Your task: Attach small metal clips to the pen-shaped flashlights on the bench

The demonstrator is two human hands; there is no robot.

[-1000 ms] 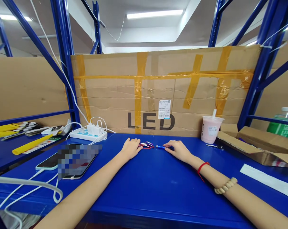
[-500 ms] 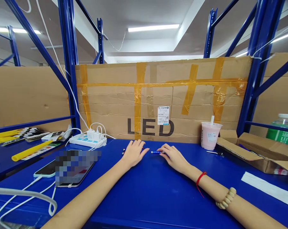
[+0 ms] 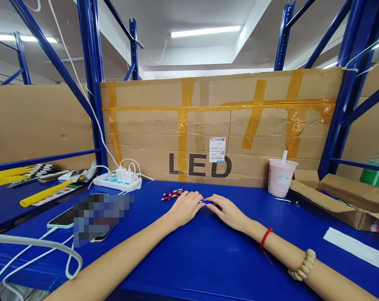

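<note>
A blue pen (image 3: pixel 210 203) lies low over the blue table, between my two hands. My right hand (image 3: pixel 229 212) is closed around its right part, thumb below and fingers above. My left hand (image 3: pixel 185 208) meets the pen's left end, its thumb and fingertips drawn together there; that end is hidden by the fingers. Just behind and left of my left hand, several red and dark blue pens (image 3: pixel 172 195) rest side by side on the table, their right ends partly covered by that hand.
A white power strip (image 3: pixel 117 183) with plugged chargers stands at the back left, and phones (image 3: pixel 62 218) with cables lie in front of it. To the right are a pink drink cup (image 3: pixel 281 177), a small dark-and-silver tool (image 3: pixel 287 202), an open cardboard box (image 3: pixel 346 205) and a white strip (image 3: pixel 357 251).
My left hand has moved right, away from over the red pens, to the blue pen's left end. Its spread fingers have drawn together. My right hand keeps its grip.
</note>
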